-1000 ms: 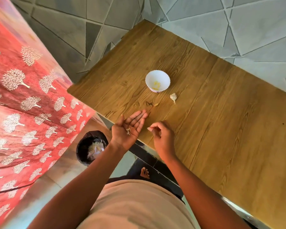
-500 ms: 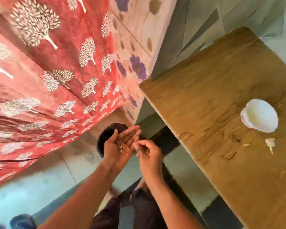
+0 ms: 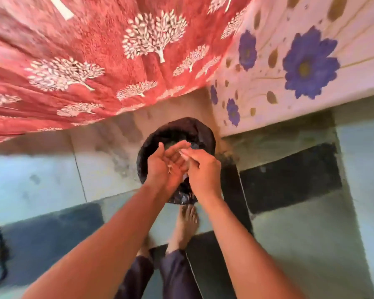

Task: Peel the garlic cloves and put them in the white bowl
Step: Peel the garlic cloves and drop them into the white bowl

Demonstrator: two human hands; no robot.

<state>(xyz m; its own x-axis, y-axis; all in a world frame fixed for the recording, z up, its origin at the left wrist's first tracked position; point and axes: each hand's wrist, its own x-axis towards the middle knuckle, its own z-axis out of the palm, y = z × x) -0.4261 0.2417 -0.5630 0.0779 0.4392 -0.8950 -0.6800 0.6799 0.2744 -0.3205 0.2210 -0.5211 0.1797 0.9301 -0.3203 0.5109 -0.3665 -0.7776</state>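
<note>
A: You're dumping peel: left hand [image 3: 166,167], flat and open, cups scraps above the black bin [image 3: 177,134]; right hand [image 3: 203,171] fingers pinched, maybe on skin (blurry).

B: Next, tip it out. Bowl and cloves aren't visible.

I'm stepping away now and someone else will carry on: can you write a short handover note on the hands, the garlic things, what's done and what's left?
Left hand: open, palm up over the black bin, a few bits of garlic skin lying on it.
Right hand: fingertips bunched against the left fingers; whether they pinch any skin is too blurred to tell.
White bowl, table and remaining garlic: out of view.
Done: skins carried to the bin.
Left: drop the skins in, probably return to the table, peel any remaining garlic into the bowl.
</note>
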